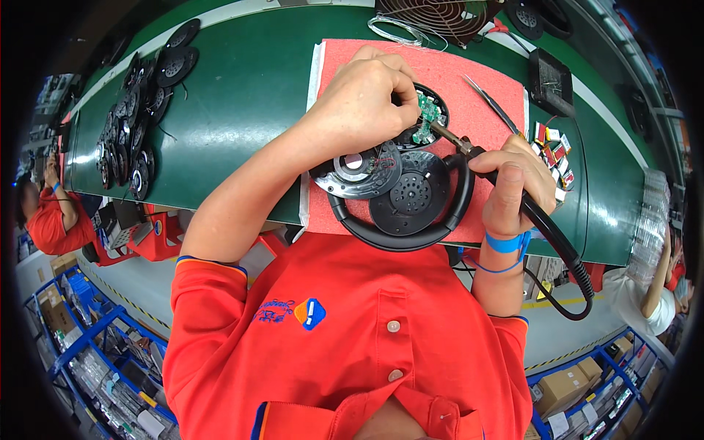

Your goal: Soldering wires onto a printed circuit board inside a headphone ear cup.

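My right hand is wrapped round a soldering iron, whose tip reaches a green circuit board in an open black headphone ear cup. Above the same cup, my left hand has its thumb and fingers pinched together at the board's left side. What they pinch, if anything, is hidden. Closer to me lie a round speaker plate with thin wires, a black perforated cup, and the curved black headband. All rest on a pink foam mat.
Tweezers lie at the mat's right. Beyond are small wired battery packs and a black tray. Several black speaker parts are piled on the green table. A fan stands at the back. The iron's cable hangs over the front edge.
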